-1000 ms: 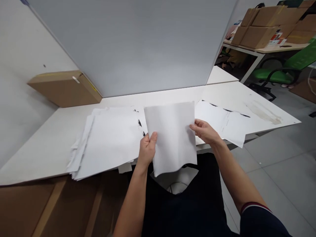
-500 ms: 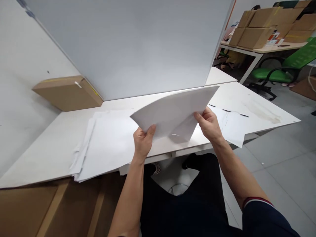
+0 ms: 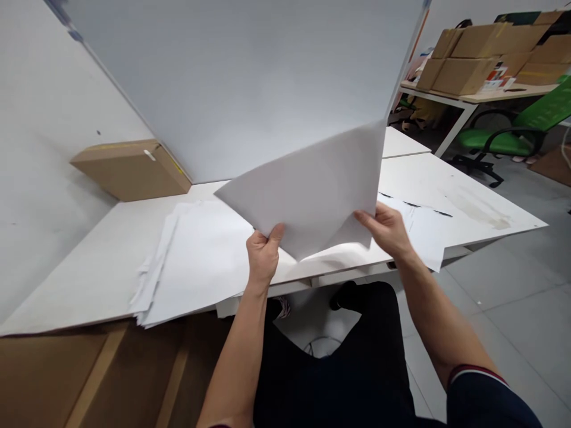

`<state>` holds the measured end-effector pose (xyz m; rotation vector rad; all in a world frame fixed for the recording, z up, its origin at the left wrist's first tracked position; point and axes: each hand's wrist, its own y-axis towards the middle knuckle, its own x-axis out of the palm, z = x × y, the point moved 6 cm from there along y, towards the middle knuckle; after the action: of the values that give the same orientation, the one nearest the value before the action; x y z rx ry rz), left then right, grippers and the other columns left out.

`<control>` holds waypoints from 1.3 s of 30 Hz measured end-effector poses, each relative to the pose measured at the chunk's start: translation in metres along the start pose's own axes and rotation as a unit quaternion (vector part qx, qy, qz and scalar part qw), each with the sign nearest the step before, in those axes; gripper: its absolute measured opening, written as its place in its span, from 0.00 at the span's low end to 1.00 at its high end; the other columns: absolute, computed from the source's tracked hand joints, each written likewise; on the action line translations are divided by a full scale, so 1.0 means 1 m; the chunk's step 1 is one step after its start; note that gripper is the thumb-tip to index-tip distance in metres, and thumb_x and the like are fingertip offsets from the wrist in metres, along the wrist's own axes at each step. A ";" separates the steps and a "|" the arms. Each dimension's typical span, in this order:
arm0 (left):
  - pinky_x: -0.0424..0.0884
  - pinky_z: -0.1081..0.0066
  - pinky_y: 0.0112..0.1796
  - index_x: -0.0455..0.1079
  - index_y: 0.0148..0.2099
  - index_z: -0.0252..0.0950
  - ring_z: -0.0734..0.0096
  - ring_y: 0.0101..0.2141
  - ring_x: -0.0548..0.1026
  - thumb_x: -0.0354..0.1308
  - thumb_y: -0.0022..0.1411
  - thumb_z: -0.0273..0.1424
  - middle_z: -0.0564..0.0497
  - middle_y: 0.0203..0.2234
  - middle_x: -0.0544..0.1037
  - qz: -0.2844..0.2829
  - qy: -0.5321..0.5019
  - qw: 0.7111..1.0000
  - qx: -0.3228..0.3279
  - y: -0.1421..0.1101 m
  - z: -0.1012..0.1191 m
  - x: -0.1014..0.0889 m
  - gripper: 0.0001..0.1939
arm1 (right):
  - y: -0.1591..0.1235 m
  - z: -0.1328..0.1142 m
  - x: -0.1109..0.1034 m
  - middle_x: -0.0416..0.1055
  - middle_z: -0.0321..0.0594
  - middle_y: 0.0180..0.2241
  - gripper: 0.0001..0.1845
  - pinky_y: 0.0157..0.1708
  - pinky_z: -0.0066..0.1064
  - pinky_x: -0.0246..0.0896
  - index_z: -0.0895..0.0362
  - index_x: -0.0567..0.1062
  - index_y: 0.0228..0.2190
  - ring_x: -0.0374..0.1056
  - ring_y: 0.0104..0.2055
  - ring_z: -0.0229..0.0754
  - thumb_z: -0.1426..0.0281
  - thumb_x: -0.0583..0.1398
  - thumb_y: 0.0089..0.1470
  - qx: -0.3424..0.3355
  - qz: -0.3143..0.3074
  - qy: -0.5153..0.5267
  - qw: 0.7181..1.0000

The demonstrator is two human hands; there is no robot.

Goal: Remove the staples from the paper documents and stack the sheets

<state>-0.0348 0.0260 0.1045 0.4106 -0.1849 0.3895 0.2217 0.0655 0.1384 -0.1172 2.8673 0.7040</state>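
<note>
Between my hands a white sheet of paper is raised above the table's front edge, bowed and tilted up to the right. It may be more than one sheet; I cannot tell. My left hand pinches its lower left part, thumb on the near face. On the opposite side my right hand grips the right edge the same way. To the left lies an uneven stack of white papers, its front corner jutting past the table edge. Partly behind my right hand, a printed sheet with dark marks along its top overhangs the edge.
The white table backs onto a large whiteboard panel. A cardboard box leans at the back left. More cardboard boxes are piled on another desk, near a green chair. Brown cardboard shows below the table at left.
The paper has swung from hanging upright over my lap to a raised, tilted, bowed position above the table edge. My right hand has shifted right and turned its grip. Both hands keep hold.
</note>
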 end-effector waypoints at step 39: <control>0.68 0.67 0.34 0.57 0.59 0.37 0.70 0.28 0.72 0.59 0.53 0.38 0.49 0.30 0.75 -0.060 0.244 0.954 -0.161 -0.031 -0.071 -0.010 0.32 | -0.071 0.057 -0.034 0.77 0.42 0.31 0.14 0.27 0.31 0.67 0.57 0.74 0.32 0.73 0.30 0.45 0.58 0.59 0.50 0.398 -0.246 -0.067 0.881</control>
<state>-0.0243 0.0266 0.0272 -0.0041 0.2571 0.3237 0.2728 0.0304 0.0638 -0.6070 2.5708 -0.5403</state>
